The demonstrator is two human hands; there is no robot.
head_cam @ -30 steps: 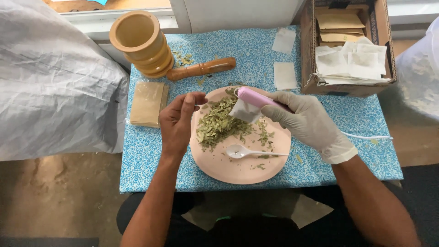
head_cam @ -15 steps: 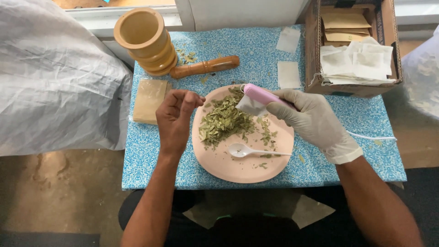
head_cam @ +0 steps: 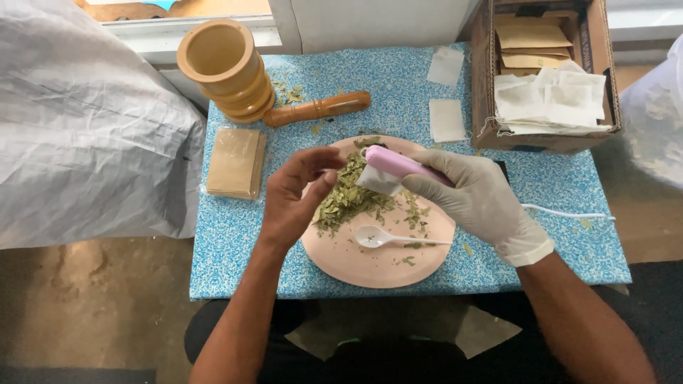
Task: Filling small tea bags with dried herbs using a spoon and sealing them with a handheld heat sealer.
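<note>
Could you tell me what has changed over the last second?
The bare left hand moved right, over the plate's edge toward the small white bag, fingers opening. The gloved right hand still holds the pink sealer clamped on that bag. Spoon, leaves and mortar stayed put.

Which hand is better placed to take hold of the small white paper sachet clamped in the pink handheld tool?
Left. The bare left hand hangs open over the pink plate just beside the small white paper sachet, while the gloved right hand is already occupied gripping the pink handheld tool.
</note>
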